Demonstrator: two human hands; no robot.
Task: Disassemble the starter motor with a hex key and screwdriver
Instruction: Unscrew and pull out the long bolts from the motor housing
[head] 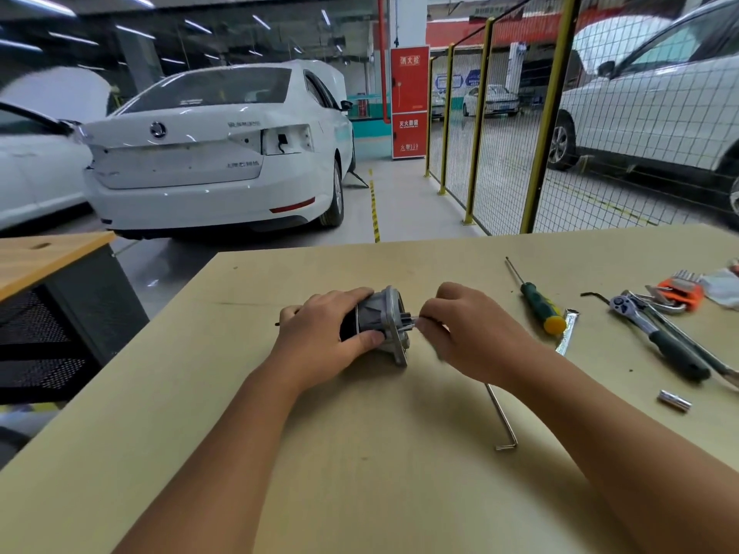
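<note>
My left fingers (352,294) curl over the top of the starter motor (378,323), thumb pressed against its near side, so my left hand (326,337) grips the dark body and holds it lying on its side on the table (280,453). My right hand (468,329) has its fingertips drawn together at the motor's flanged silver end, pinching something small and metallic by the gear there; I cannot tell exactly what it is, as that spot is blurred.

Nearer to me, a long L-shaped hex key (502,419) lies flat on the table, partly under my right forearm. A small silver socket (674,401) sits well off to the right. Past it lie a ratchet wrench (660,337) with a dark handle, a green-handled screwdriver (540,299) with a yellow cap, and an orange holder of hex keys (682,291).

Beyond the table's far edge stand a white sedan (216,153), a yellow-posted mesh fence (500,125) and a red fire cabinet (408,101).
</note>
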